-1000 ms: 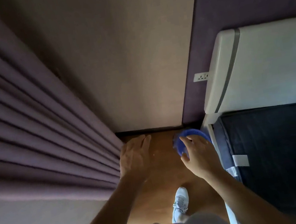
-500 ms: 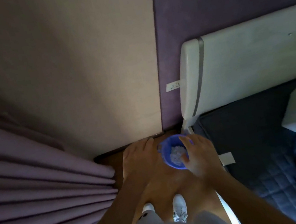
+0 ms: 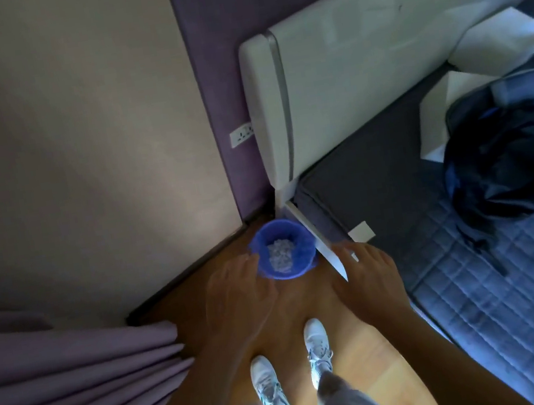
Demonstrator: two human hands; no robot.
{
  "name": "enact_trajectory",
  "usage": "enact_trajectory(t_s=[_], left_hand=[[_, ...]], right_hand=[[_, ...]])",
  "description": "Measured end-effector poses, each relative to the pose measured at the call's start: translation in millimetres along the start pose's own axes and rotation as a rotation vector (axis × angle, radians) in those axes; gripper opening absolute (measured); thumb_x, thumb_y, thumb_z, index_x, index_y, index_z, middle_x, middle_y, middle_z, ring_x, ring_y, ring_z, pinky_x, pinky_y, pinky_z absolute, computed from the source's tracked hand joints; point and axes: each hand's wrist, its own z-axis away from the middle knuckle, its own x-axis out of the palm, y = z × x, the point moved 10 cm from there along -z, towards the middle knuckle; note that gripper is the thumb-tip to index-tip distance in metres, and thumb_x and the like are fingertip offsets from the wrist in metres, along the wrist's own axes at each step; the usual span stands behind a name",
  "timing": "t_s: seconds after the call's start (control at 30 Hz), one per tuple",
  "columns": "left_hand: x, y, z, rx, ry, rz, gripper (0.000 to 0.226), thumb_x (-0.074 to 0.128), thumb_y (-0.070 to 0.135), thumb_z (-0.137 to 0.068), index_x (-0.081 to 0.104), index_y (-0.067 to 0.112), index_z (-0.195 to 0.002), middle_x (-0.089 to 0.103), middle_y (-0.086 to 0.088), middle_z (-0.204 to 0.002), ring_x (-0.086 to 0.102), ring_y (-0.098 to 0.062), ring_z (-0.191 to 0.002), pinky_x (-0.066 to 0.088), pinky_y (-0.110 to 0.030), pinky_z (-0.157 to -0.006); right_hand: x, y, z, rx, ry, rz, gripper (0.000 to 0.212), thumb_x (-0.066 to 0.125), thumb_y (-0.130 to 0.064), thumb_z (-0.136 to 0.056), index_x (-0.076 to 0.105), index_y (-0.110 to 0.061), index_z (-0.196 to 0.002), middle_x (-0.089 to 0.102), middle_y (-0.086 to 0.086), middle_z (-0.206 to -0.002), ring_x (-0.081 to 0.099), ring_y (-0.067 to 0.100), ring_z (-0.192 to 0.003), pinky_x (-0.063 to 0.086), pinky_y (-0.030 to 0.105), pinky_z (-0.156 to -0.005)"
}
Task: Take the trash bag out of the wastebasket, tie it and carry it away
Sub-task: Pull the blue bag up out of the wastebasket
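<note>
I see both hands spread open, holding nothing: left hand point(image 3: 238, 296) at the wastebasket's point(image 3: 282, 248) seven o'clock rim, right hand point(image 3: 369, 279) at four o'clock. The trash bag point(image 3: 303, 249) lining blurs into the blue wall; pale crumpled trash point(image 3: 280, 256) inside is indistinct.

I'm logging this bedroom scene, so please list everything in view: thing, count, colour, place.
wastebasket: 1, blue bag lining it, on the floor in the corner by the bed
crumpled trash: whitish, inside the bag
curtain: 1, mauve, lower left
wall socket: 1, white, purple wall
headboard: 1, white, top right
mattress: 1, dark quilted, right
backpack: 1, dark, on the mattress
pillows: white, by the headboard
shoes: 2, white, on the wood floor
left hand: open, at the basket's left rim
right hand: open, right of the basket
</note>
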Motion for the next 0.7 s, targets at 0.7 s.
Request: enact_trajectory(t_s=[0.7], left_hand=[[236.6, -45.0, -45.3, 0.009, -0.020, 0.026, 0.045, 0.060, 0.045, -0.085, 0.061, 0.019, -0.121, 0.067, -0.003, -0.119, 0.065, -0.021, -0.102, 0.047, -0.035, -0.088]], right_hand=[[256.1, 90.1, -13.8, -0.022, -0.162, 0.021, 0.045, 0.061, -0.027, -0.076, 0.064, -0.011, -0.117, 0.071, 0.010, -0.108, 0.066, 0.031, -0.101, 0.049, 0.041, -0.087]])
